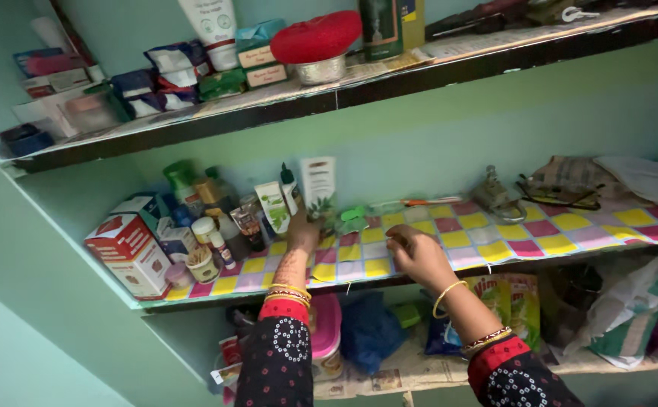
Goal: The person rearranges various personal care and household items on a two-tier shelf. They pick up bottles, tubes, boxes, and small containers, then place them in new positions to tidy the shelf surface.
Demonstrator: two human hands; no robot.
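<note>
My left hand (299, 235) reaches onto the middle shelf and closes around a white and green tube (275, 206) that stands upright near a tall white carton (318, 181). My right hand (418, 255) hovers low over the checked shelf liner (495, 237), fingers curled in with nothing seen in them. A small green object (352, 218) lies on the liner between the two hands. Both wrists wear gold bangles over dark, red-edged sleeves.
Bottles, jars and boxes crowd the shelf's left end, with a red and white box (128, 255) at the edge. A padlock (492, 197) and glasses (559, 196) lie to the right. The upper shelf holds packets and a red-lidded tin (317, 47). Bags fill the lower shelf.
</note>
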